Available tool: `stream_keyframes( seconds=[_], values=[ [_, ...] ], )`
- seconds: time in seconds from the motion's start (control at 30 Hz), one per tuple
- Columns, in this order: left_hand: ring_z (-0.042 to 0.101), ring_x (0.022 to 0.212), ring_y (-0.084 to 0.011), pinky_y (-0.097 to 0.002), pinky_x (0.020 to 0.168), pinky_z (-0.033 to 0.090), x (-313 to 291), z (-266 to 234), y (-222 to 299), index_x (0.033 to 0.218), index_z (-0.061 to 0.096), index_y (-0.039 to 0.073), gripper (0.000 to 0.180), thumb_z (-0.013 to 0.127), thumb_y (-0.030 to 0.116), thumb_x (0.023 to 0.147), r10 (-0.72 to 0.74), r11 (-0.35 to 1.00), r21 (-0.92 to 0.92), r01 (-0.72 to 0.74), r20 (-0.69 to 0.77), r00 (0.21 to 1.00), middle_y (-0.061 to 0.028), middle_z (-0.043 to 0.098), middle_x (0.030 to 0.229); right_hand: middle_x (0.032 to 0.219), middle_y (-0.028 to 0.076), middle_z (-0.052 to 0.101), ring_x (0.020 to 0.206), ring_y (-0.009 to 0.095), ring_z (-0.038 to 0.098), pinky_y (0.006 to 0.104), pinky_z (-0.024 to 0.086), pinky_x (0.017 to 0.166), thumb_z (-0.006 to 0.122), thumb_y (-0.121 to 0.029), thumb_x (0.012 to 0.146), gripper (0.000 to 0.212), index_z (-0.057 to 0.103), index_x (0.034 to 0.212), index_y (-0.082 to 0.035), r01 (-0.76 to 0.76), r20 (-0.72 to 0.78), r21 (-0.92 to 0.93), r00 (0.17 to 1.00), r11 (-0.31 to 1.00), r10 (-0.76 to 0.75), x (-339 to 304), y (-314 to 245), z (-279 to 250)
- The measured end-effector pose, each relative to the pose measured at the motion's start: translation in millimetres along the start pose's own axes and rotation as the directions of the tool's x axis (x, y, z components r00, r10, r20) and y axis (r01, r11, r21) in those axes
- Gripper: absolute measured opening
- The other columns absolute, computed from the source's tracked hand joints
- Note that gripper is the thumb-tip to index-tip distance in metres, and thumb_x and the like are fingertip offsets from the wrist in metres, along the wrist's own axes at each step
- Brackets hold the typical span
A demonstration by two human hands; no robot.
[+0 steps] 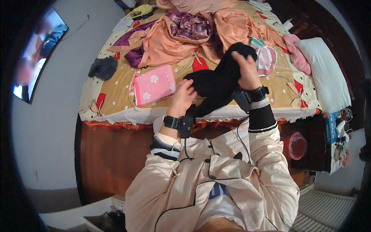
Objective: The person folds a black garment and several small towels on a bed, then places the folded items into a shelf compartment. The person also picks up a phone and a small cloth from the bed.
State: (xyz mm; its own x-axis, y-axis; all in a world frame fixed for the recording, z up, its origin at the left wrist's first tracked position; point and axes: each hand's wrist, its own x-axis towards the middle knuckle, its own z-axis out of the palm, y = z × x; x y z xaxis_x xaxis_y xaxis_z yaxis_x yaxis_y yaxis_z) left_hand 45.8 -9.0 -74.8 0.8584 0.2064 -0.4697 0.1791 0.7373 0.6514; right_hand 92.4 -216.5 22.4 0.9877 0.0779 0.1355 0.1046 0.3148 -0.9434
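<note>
A soft black garment (220,79) stretches between my hands over the front part of the bed; its exact kind is hard to tell. My right hand (247,71) grips its upper right part, thumb and fingers around the bunched cloth. At its left edge, my left hand (184,96) has curled fingers on the fabric. The lower end hangs toward the bed's front edge. Left of my left hand lies a folded pink cloth with white flowers (154,85). Beyond my right hand is a pink-and-white piece of fabric (266,61).
Across the bed (116,91) lies a crumpled peach and purple quilt (170,42). A dark grey fuzzy item (103,69) rests at the left. A white pillow (324,73) and pink cloth (297,54) line the right edge. A red bin (295,146) stands below right; a screen (40,52) hangs left.
</note>
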Motion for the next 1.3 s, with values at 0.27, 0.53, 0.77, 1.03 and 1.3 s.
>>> stream_keyframes(
  seconds=[0.27,0.53,0.77,1.03,1.3],
  values=[
    [0.047,0.110,-0.0175,-0.0292,0.097,0.032,-55.5,32.7,34.2,0.116,0.048,-0.001,0.036,0.050,0.020,0.087,0.180,0.734,0.230,-0.639,0.842,0.509,-0.0096,0.053,0.115,0.088,0.010,0.061,0.081,0.016,0.055,0.0282,0.043,0.073,0.056,-0.035,0.086,0.037,0.060,0.099,0.000,0.228,0.716,-0.601,0.581,0.766,0.388,-27.9,20.5,32.3],
    [0.048,0.094,-0.0073,-0.0224,0.083,0.039,-51.2,25.0,29.6,0.111,0.053,-0.001,0.031,0.051,0.022,0.090,-0.154,0.758,0.520,-0.394,0.730,0.666,-0.0005,0.054,0.101,0.093,-0.003,0.058,0.084,0.003,0.050,0.0184,0.041,0.077,0.057,-0.018,0.088,0.027,0.056,0.108,0.000,-0.015,0.818,-0.344,0.485,0.939,0.308,-28.4,0.1,8.7],
    [0.052,0.077,-0.0075,-0.0217,0.070,0.043,-62.0,34.9,56.2,0.093,0.059,0.001,0.014,0.061,0.008,0.080,0.123,0.514,0.548,-0.660,0.715,0.688,0.0006,0.058,0.083,0.088,-0.003,0.058,0.079,0.007,0.053,0.0216,0.043,0.074,0.060,-0.015,0.084,0.027,0.055,0.107,-0.002,0.252,0.741,-0.382,0.659,0.889,0.131,-18.9,1.3,-20.6],
    [0.053,0.082,-0.0093,-0.0226,0.077,0.042,-77.3,51.5,109.2,0.089,0.060,0.002,0.014,0.057,-0.002,0.076,0.646,0.143,0.414,-0.899,0.649,0.401,-0.0014,0.059,0.086,0.087,0.003,0.061,0.084,0.011,0.056,0.0254,0.044,0.075,0.060,-0.013,0.080,0.021,0.059,0.097,0.000,0.240,0.369,-0.594,0.929,0.768,-0.005,4.7,30.3,-49.3],
    [0.056,0.081,-0.0114,-0.0246,0.076,0.043,-70.4,30.4,117.0,0.092,0.061,0.001,0.016,0.061,-0.001,0.076,0.591,0.018,0.468,-0.884,0.708,0.387,-0.0026,0.062,0.085,0.087,0.013,0.062,0.084,0.023,0.060,0.0307,0.045,0.077,0.053,-0.004,0.069,0.027,0.060,0.095,0.000,0.396,0.151,-0.640,0.905,0.659,-0.397,25.2,6.9,-84.9]
  ],
)
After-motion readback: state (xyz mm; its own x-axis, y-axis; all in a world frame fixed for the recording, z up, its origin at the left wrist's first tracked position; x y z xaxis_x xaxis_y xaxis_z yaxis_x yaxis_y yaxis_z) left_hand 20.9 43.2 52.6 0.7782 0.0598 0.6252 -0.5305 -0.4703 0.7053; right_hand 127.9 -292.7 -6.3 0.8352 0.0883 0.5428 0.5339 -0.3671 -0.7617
